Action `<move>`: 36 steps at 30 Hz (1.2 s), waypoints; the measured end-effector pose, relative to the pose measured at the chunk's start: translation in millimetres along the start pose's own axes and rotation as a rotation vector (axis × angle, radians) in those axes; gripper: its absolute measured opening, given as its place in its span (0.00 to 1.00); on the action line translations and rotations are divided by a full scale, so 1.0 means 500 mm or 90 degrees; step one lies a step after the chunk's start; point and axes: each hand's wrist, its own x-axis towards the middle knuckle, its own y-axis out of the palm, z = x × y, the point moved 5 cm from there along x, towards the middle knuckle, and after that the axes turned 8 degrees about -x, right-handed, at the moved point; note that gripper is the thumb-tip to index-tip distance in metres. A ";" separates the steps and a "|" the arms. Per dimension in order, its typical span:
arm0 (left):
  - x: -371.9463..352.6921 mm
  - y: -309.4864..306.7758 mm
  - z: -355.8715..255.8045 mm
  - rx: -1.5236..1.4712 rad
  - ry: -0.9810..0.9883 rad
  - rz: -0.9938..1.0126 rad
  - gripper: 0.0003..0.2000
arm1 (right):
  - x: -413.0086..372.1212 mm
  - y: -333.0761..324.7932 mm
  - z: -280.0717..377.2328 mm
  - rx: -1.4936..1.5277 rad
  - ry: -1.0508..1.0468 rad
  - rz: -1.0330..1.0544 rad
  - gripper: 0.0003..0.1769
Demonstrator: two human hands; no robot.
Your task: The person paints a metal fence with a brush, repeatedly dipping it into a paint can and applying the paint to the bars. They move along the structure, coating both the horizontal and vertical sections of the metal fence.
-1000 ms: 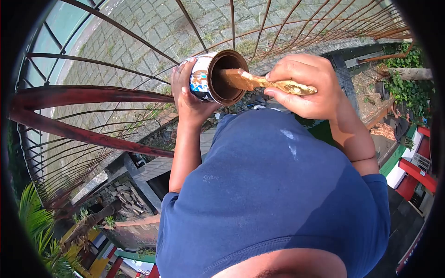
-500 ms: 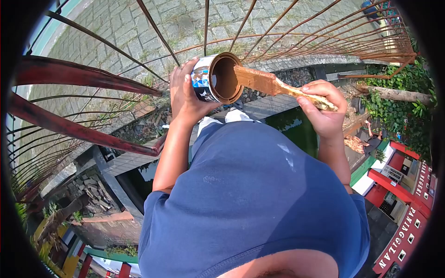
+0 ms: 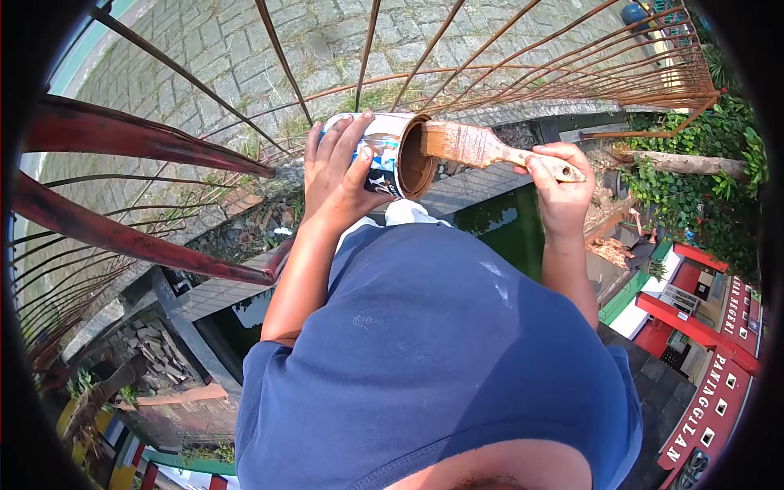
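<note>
My left hand [image 3: 339, 171] is wrapped round a blue-and-white paint can [image 3: 382, 151], which is tilted so its open mouth faces right. Brown paint coats the inside and rim. My right hand [image 3: 559, 184] grips the pale handle of a wide paintbrush [image 3: 465, 144]. The bristles and lower part of the brush are covered in brown paint, and the bristle tip is inside the can's mouth.
Thin metal fence bars [image 3: 367, 57] rise just beyond the can. Thick dark red bars [image 3: 147, 139] stand at the left. Green water [image 3: 510, 237] lies below, with a paved surface [image 3: 318, 49] past the fence and leafy plants [image 3: 694, 204] at right.
The can has turned further to the side and its mouth now shows less. My left fingers lie more over its top. My right hand and the brush have shifted slightly left.
</note>
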 end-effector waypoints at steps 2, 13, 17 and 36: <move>-0.001 -0.004 0.002 0.002 0.009 0.001 0.71 | 0.003 -0.009 -0.011 0.060 0.034 -0.028 0.08; -0.008 -0.001 0.010 0.000 -0.007 -0.019 0.66 | -0.014 0.006 -0.124 0.220 0.295 -0.097 0.07; -0.017 -0.001 0.015 0.016 -0.028 -0.004 0.66 | -0.005 0.001 -0.139 0.192 0.330 -0.120 0.10; 0.088 0.126 -0.061 0.072 -0.088 -0.033 0.79 | 0.091 -0.146 -0.255 0.337 0.388 -0.086 0.12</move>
